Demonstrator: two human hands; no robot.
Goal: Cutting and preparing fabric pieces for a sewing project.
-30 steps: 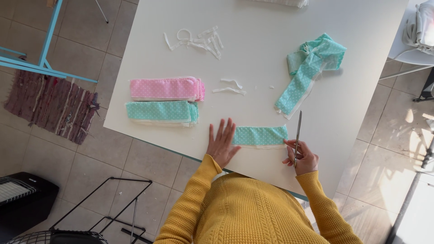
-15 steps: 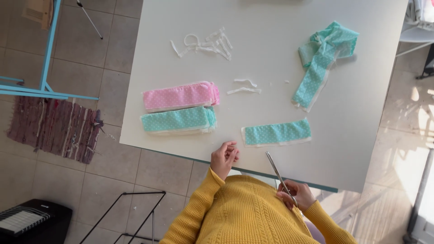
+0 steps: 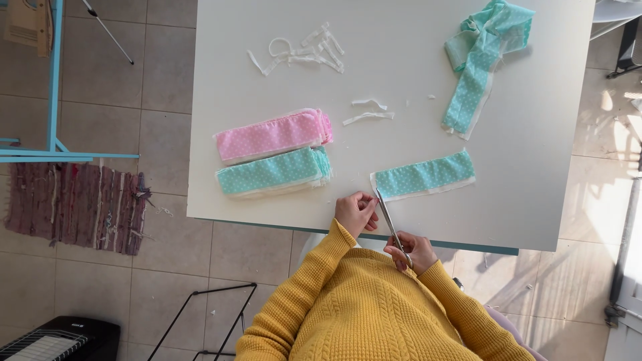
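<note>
A short teal dotted fabric strip (image 3: 424, 176) lies on the white table (image 3: 401, 53) near its front edge. My right hand (image 3: 413, 251) grips scissors (image 3: 389, 219), whose blades reach the strip's left end. My left hand (image 3: 356, 212) rests at the table edge with its fingertips by that same end of the strip. Whether the fingers pinch the cloth I cannot tell.
A pink stack (image 3: 274, 136) and a teal stack (image 3: 273, 172) of folded strips lie to the left. A crumpled long teal piece (image 3: 483, 53) sits at the far right. White trimmings (image 3: 301, 52) and small scraps (image 3: 368, 111) litter the middle. A woven rug (image 3: 73, 207) lies on the tiled floor.
My right hand drew back off the table, then brought the scissors up to the strip's left end. My left hand shifted from flat on the strip to its left corner.
</note>
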